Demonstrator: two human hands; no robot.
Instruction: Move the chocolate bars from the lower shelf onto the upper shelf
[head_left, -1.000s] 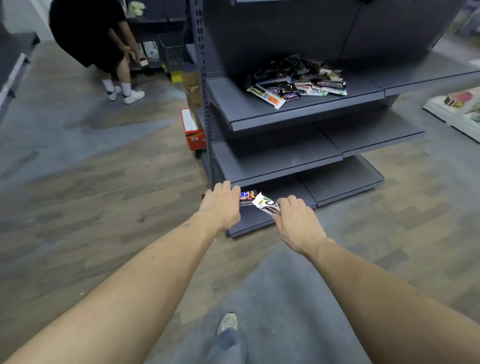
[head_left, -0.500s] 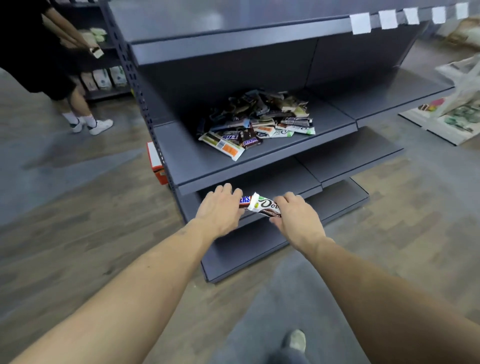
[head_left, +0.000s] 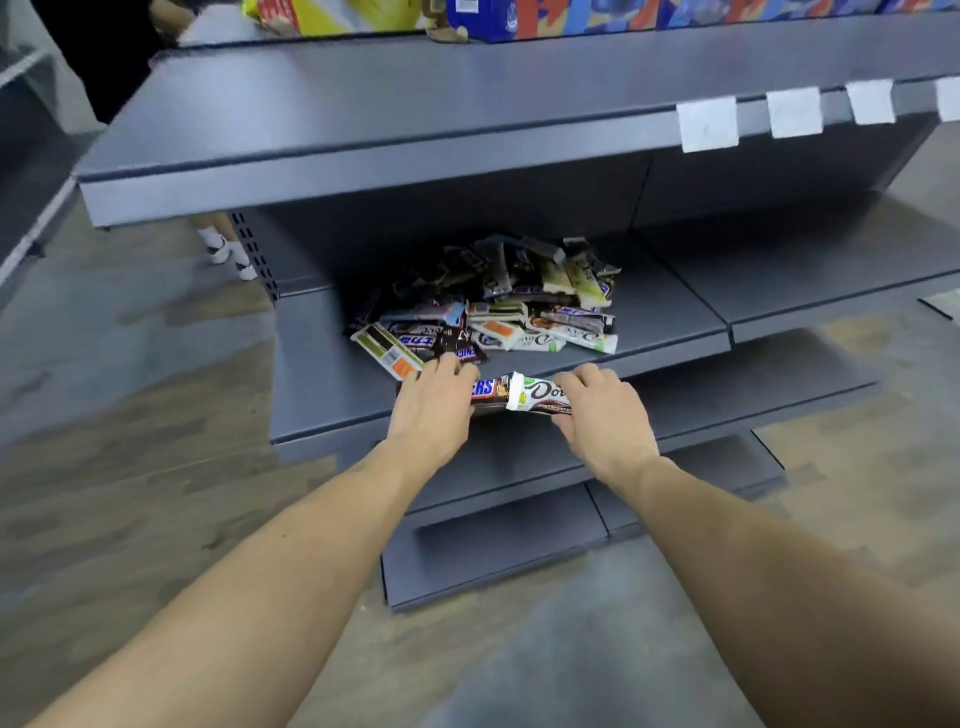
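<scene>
My left hand (head_left: 434, 410) grips a brown Snickers bar (head_left: 488, 389). My right hand (head_left: 602, 415) grips a white-and-brown Dove bar (head_left: 540, 397). The two bars overlap end to end between my hands, level with the front edge of a grey shelf (head_left: 322, 384). On that shelf, just behind my hands, lies a loose pile of chocolate bars (head_left: 493, 306). Below are two bare grey shelves (head_left: 493, 540), partly hidden by my arms.
A wider grey shelf (head_left: 363, 124) overhangs the pile, with white label holders (head_left: 706, 124) on its front edge. Colourful packages (head_left: 519, 18) stand on top of it. Another person's feet in white shoes (head_left: 228, 254) show at left behind the upright. Wood-look floor surrounds the unit.
Both hands have risen with the two bars from the bottom shelf to the front edge of the shelf with the pile. The view has tilted up and moved closer.
</scene>
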